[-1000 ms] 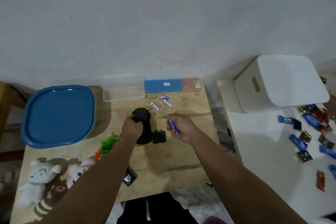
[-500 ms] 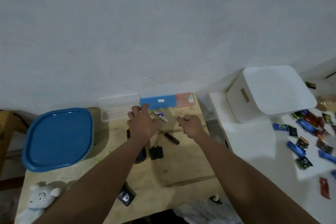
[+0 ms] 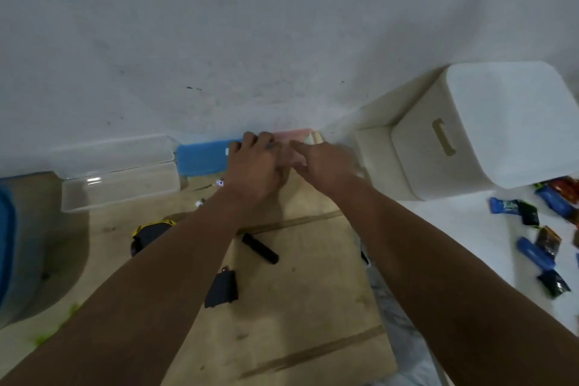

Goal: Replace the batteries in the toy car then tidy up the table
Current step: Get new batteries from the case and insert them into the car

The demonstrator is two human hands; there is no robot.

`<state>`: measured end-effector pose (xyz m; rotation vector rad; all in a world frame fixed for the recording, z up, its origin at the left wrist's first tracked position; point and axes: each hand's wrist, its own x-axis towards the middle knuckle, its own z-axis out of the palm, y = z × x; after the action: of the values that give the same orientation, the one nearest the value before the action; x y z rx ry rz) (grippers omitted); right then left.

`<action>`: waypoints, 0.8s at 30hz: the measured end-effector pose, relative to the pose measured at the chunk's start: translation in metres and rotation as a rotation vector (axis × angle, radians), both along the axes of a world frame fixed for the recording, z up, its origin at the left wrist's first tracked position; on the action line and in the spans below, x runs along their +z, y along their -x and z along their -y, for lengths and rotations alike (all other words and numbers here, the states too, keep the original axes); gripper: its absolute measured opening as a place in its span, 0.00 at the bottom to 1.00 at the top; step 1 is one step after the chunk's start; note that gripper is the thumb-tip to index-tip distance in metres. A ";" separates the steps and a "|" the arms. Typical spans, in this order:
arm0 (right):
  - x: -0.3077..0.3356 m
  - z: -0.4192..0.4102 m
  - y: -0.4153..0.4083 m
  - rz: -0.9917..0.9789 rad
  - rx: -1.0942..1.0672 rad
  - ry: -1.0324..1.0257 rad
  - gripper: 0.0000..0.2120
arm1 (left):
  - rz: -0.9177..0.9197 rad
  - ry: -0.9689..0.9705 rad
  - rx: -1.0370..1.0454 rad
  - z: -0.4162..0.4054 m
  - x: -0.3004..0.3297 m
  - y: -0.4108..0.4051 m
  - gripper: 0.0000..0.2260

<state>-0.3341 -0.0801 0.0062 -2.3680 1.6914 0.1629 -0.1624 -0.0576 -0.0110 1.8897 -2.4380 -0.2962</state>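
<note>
Reaching to the back edge of the wooden table [image 3: 282,338]: both hands are on the pink case [image 3: 293,135] that sits end to end with the blue case [image 3: 200,158] against the wall. Left hand [image 3: 255,166] lies over its left end with fingers curled over the far edge; right hand [image 3: 319,163] is at its right end. Motion blur there, so can't tell whether either hand has actually closed on the case or is just resting on it.

Toy car [image 3: 150,233], black with yellow trim, sits near the left forearm, partly hidden by it. Its black battery cover [image 3: 222,288] lies loose nearer the camera, and a dark-handled screwdriver [image 3: 260,248] between the forearms. Small batteries [image 3: 219,182] lie just beside the left wrist.

Handling guess: the case looks like thin rigid plastic, light and smooth, probably slippery. Pinch it across the short sides near one end, or slide it off the wall first. The batteries will roll; pick them up by the barrel, one at a time. The cover is small and flat, so lift it by an edge.
</note>
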 end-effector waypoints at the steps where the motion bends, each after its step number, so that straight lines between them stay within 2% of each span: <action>1: -0.007 0.000 0.002 -0.002 0.008 0.038 0.20 | 0.012 0.032 -0.003 0.002 -0.005 -0.001 0.26; 4: -0.022 0.002 0.007 -0.010 0.040 0.107 0.19 | 0.038 0.104 -0.025 0.007 -0.014 -0.001 0.20; 8: -0.021 0.007 0.004 -0.103 0.120 0.130 0.19 | 0.069 0.128 -0.038 0.014 -0.016 -0.002 0.21; 13: -0.001 0.017 -0.005 -0.248 0.229 0.132 0.13 | 0.067 0.184 -0.096 0.017 -0.014 -0.003 0.19; 19: 0.002 0.021 -0.007 -0.339 0.337 0.163 0.10 | 0.021 0.218 -0.128 0.020 -0.020 -0.004 0.15; 24: 0.003 0.021 -0.008 -0.384 0.364 0.208 0.10 | -0.067 0.239 -0.133 0.020 -0.025 -0.010 0.17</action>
<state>-0.3258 -0.1011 0.0094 -2.9403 1.4563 0.5593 -0.1526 -0.0778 -0.0356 1.6002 -2.4337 -0.0665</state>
